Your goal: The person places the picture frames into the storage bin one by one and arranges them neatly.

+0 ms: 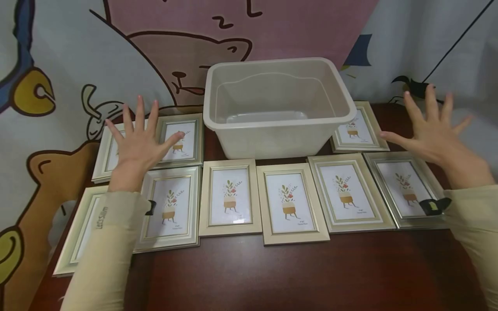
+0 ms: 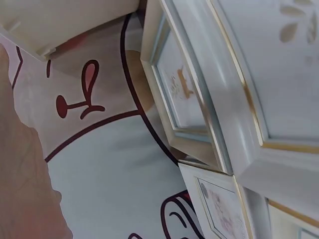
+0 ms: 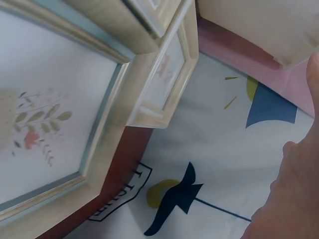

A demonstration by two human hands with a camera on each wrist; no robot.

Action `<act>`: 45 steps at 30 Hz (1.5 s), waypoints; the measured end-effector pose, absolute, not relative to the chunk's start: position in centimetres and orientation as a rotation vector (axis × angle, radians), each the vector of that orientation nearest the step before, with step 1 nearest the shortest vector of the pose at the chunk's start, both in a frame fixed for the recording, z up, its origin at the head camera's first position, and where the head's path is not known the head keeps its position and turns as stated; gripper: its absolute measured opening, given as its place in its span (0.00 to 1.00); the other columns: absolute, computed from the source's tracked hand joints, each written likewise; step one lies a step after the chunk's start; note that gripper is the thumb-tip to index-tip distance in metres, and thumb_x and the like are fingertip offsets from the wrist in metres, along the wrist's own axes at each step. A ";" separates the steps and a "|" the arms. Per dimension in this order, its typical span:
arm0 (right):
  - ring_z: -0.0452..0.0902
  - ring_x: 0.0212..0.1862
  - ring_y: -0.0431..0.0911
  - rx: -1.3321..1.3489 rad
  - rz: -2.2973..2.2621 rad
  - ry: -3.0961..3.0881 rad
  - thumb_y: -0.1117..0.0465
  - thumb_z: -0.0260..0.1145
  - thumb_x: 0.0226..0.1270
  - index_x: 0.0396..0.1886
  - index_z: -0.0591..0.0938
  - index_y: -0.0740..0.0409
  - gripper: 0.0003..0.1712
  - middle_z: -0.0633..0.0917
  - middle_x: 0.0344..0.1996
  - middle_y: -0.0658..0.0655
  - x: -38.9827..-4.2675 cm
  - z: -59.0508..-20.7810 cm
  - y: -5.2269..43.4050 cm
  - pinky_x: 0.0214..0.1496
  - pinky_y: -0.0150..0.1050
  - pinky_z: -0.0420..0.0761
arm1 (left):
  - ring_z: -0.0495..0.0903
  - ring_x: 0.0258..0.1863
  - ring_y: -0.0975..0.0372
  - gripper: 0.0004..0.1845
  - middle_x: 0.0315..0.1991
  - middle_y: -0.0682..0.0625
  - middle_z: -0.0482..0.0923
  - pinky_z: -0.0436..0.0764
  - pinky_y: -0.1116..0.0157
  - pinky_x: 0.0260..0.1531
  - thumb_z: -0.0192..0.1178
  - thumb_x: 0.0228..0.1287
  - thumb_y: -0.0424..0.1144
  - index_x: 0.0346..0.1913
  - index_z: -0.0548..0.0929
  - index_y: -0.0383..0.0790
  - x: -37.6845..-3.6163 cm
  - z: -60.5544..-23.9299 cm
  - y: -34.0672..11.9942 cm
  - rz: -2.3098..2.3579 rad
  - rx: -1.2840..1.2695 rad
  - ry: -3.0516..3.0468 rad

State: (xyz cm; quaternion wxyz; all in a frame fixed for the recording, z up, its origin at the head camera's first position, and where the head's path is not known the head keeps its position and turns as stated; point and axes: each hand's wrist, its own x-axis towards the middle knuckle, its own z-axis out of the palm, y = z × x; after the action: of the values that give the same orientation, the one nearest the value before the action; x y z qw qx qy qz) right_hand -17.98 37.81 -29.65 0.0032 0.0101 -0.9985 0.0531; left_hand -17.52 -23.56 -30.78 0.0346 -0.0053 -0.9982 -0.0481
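Note:
My left hand [image 1: 138, 144] is raised with its fingers spread, above the picture frames at the left; it holds nothing. On the other side my right hand [image 1: 435, 129] hovers with spread fingers near the back right picture frame [image 1: 383, 144], also holding nothing. Between them stands a beige plastic bin [image 1: 272, 140], with no contents visible in it. Several picture frames, each with a potted-plant print, lie in front of and beside the bin. Among them are a cream one [image 1: 204, 198], another cream one [image 1: 323, 235] and a silver one [image 1: 416, 222]. My left forearm partly covers the leftmost picture frame [image 1: 68, 265].
A dark reddish wooden table [image 1: 241, 276] bears everything, its front part bare before the picture frames. Behind the table hangs a cartoon-printed cloth [image 1: 155, 65], close to the bin's back. A dark strap [image 1: 432, 207] shows at the right wrist.

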 end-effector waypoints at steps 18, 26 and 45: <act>0.11 0.67 0.69 -0.117 0.228 -3.174 0.26 0.46 0.60 0.72 0.26 0.52 0.59 0.18 0.68 0.64 -17.0 -32.3 40.8 0.52 0.82 0.29 | 0.18 0.72 0.56 0.53 0.71 0.58 0.14 0.21 0.41 0.65 0.30 0.52 0.81 0.72 0.26 0.58 -16.8 -29.4 -20.3 -0.329 -0.121 -2.970; 0.16 0.68 0.71 -0.116 0.338 -3.149 0.31 0.54 0.60 0.73 0.27 0.55 0.62 0.22 0.69 0.66 -16.6 -33.9 42.3 0.55 0.81 0.34 | 0.27 0.74 0.57 0.53 0.75 0.55 0.23 0.28 0.43 0.68 0.32 0.52 0.81 0.73 0.30 0.58 -16.9 -29.5 -18.6 -0.412 -0.205 -2.880; 0.35 0.67 0.76 -0.085 0.736 -3.199 0.42 0.58 0.66 0.71 0.27 0.64 0.59 0.37 0.68 0.80 -16.0 -36.4 45.5 0.63 0.73 0.43 | 0.49 0.73 0.55 0.45 0.75 0.62 0.38 0.54 0.48 0.69 0.48 0.60 0.69 0.75 0.48 0.55 -17.0 -30.6 -13.7 -0.956 -0.349 -2.719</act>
State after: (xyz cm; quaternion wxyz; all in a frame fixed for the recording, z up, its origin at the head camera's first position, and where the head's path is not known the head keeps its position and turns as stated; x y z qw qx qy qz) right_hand -16.00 45.54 -36.38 -0.0709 -0.0258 -0.9718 0.2235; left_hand -17.05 -13.66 -30.63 0.1190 -0.1195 -0.9298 -0.3271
